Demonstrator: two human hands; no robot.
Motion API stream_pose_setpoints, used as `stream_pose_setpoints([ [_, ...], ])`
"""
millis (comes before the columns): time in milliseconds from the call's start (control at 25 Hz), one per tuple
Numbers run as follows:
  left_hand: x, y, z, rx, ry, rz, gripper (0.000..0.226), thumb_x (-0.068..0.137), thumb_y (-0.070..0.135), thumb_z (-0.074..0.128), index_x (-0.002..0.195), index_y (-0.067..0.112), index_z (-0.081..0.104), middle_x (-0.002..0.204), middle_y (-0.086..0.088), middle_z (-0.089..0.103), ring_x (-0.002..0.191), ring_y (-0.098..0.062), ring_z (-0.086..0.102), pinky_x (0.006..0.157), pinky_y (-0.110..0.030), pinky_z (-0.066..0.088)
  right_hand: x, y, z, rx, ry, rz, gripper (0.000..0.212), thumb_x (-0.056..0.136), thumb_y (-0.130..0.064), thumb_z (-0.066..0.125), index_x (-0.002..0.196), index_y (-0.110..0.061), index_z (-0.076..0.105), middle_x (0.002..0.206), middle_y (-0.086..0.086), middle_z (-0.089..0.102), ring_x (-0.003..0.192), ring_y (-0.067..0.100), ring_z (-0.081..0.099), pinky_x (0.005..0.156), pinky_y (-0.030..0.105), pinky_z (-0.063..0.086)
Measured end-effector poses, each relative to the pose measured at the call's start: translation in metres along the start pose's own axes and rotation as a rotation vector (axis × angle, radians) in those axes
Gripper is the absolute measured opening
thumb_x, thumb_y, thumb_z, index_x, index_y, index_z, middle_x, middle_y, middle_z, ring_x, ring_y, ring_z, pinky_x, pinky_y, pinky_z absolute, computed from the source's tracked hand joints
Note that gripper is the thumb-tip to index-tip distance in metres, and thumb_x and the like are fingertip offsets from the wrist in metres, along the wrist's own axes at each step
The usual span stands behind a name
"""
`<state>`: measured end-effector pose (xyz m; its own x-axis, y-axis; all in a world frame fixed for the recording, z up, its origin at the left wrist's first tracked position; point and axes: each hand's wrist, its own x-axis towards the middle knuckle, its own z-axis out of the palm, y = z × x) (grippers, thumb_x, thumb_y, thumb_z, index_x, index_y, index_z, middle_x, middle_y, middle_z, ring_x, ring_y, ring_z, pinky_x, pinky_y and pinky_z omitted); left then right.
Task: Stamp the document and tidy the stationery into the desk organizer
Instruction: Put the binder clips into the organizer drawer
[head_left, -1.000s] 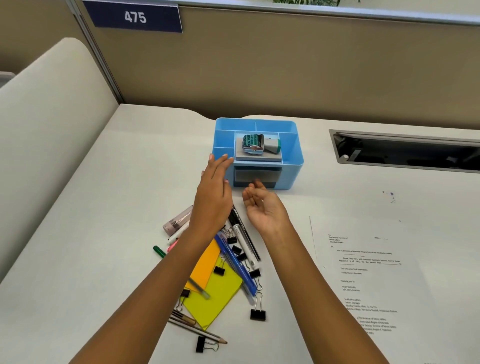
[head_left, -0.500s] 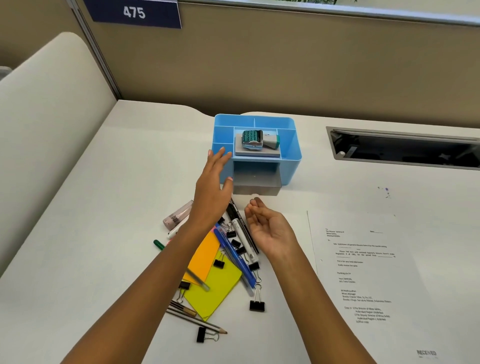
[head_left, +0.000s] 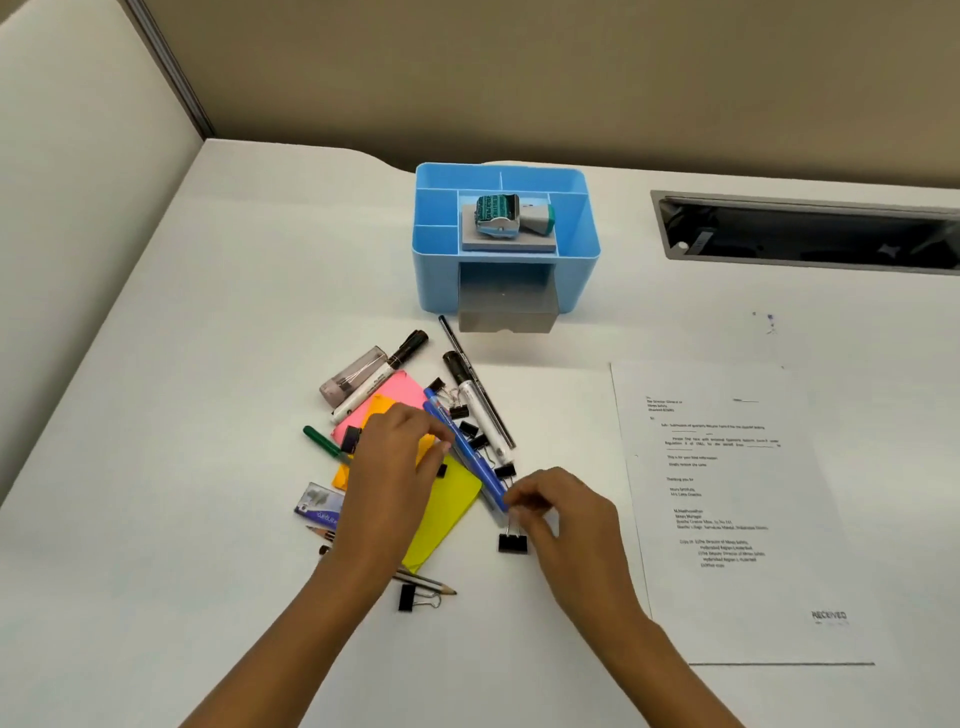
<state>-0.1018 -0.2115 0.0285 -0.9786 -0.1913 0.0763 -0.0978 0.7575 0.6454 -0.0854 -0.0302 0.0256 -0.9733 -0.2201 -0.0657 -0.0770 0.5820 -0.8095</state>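
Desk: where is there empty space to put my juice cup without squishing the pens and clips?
Bare desk lies left of the blue organizer, beyond the pile. More lies between the organizer and the printed document, below the cable slot. The near edge between the forearms is bare too. It is crowded around both hands, among sticky notes, pens and binder clips.

Two bare forearms entering from bottom of frame, no sleeves; left hand (head_left: 395, 457), right hand (head_left: 563, 512) bare, short nails.

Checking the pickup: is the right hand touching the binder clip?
Touching. The head view shows the right hand pinching the wire handles of the binder clip.
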Motion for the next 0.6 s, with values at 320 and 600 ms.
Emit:
stream_pose_setpoints([
  [320,-0.025,-0.007,0.007,0.184,-0.045,0.055,0.024,0.077,0.006,0.074,0.099,0.013,0.070,0.101,-0.009,0.065,0.093,-0.030,0.055,0.073,-0.040,0.048,-0.023,0.002,0.010,-0.339,-0.134,-0.208,0.024,0.074,-0.003,0.076,0.096,-0.009,0.070,0.095,0.005,0.069,0.085,0.019,0.064,0.072,0.018,0.049],
  [600,-0.023,-0.013,0.014,0.222,-0.036,0.055,0.011,0.079,0.011,0.072,0.087,0.011,0.064,0.088,-0.009,0.065,0.081,-0.029,0.054,0.067,-0.042,0.046,-0.019,0.006,0.003,-0.206,-0.168,-0.137,0.018,0.088,-0.005,0.062,0.106,-0.008,0.066,0.106,0.006,0.064,0.099,0.018,0.057,0.083,0.011,0.038],
])
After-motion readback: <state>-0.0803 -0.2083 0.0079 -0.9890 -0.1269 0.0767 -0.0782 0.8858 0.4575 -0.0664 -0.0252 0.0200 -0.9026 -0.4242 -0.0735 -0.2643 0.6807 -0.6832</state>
